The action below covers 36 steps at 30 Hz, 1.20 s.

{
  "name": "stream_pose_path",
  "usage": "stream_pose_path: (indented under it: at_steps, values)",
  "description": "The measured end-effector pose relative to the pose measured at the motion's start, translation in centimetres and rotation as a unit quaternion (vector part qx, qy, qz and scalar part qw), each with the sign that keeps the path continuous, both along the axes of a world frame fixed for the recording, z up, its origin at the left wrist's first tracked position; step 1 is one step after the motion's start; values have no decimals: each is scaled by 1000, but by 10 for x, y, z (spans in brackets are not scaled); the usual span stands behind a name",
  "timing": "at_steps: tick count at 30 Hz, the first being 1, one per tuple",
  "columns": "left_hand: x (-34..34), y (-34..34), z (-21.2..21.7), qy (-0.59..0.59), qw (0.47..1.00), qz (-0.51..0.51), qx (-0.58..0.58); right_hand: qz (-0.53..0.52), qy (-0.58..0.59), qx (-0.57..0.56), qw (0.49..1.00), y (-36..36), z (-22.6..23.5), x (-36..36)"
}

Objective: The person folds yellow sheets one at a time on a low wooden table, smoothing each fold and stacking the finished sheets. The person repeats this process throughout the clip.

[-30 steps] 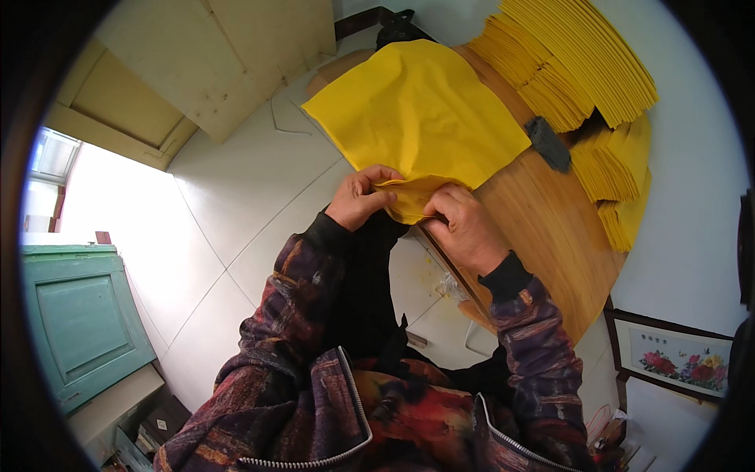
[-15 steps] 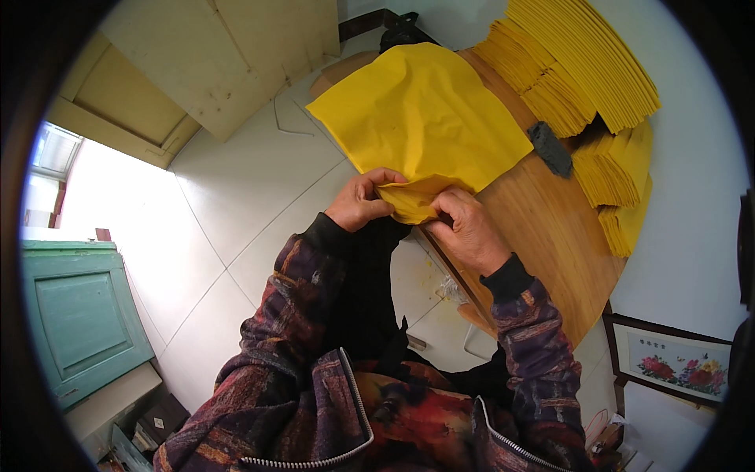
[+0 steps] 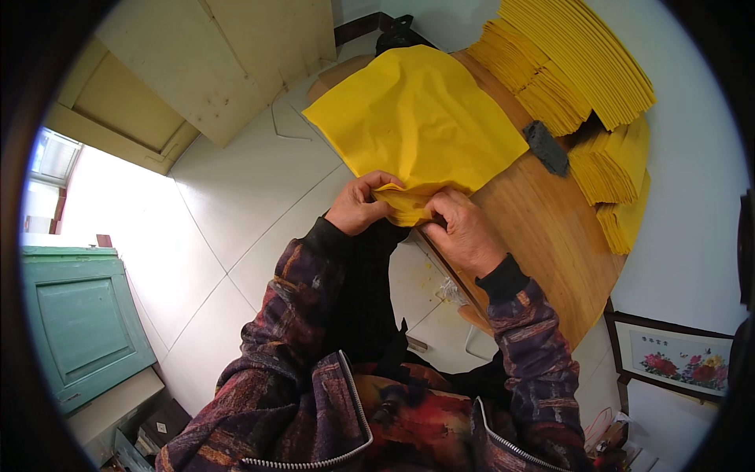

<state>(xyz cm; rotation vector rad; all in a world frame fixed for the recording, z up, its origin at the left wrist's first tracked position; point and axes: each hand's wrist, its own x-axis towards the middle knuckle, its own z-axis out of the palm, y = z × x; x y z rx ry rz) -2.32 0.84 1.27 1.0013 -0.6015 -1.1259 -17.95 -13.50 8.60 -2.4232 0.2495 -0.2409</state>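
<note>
A large sheet of yellow fabric [image 3: 425, 118] lies over the round end of the wooden table, its near edge gathered into folds. My left hand [image 3: 358, 206] pinches the left side of that gathered edge between thumb and fingers. On the right side of the folds, my right hand [image 3: 465, 230] grips the same edge, its fingers curled in. The two hands are a short way apart, with the bunched fabric between them just above my lap. Fingertips of both hands are partly hidden in the folds.
Tall stacks of folded yellow fabric [image 3: 578, 59] stand at the table's far right, with a dark grey block-like object [image 3: 546, 148] beside them. The wooden table [image 3: 550, 236] runs to the right. A black bag [image 3: 399, 35] sits behind; a green cabinet [image 3: 86, 315] stands left.
The gathered near edge looks slightly more folded together between my hands. Both hands keep their hold, and the view has shifted a little.
</note>
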Motion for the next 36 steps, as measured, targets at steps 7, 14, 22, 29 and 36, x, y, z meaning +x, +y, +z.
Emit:
stream_pose_path:
  at_steps: [7, 14, 22, 29, 36]
  values:
    - [-6, -5, -8, -71, 995, 67, 2, -16, -124, -130, 984, 7, -9, -9]
    - [-7, -6, -13, -49, 995, 84, 8, 5, -134, -214, 968, 9, -14, -12]
    - [-6, -6, -9, -52, 996, 72, 2, -4, -105, -110, 988, 5, -6, -6]
    - [4, 5, 9, 68, 997, -25, -22, -2, -82, -22, 996, 1, -1, -1]
    - [1, 3, 9, 36, 999, -9, 22, 0, -70, -9, 998, 1, -2, -2]
